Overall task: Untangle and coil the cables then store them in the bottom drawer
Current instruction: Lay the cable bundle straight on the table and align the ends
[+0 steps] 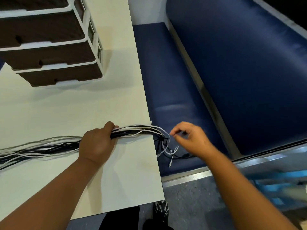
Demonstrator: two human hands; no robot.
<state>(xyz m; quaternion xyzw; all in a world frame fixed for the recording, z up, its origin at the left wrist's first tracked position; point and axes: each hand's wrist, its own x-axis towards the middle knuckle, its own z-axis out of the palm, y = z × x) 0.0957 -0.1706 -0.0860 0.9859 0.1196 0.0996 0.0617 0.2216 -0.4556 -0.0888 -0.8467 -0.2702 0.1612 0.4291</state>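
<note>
While the cables point(132, 131) have been gathered into one long bundle of black and white strands, none of them looks coiled yet, and the bottom drawer point(64, 77) of the drawer unit point(49, 40) is pushed in, so most of the job appears to lie ahead. The bundle lies across the white table point(83, 110), running off the left of the view and drooping over the table's right edge, where loose ends and plugs dangle above the blue bench point(174, 72). The left hand point(95, 144) grips the bundle on the tabletop, fingers curled over it. The right hand point(189, 138) hovers just past the table edge near the hanging ends, thumb and fingertips drawn close together; whether it pinches a strand there I cannot tell, as the spot is blurred. At the hanging end the strands cross and knot together, which probably has to be worked free first. The drawer unit stands well apart from the hands at the table's far side, its four drawers all pushed in.
</note>
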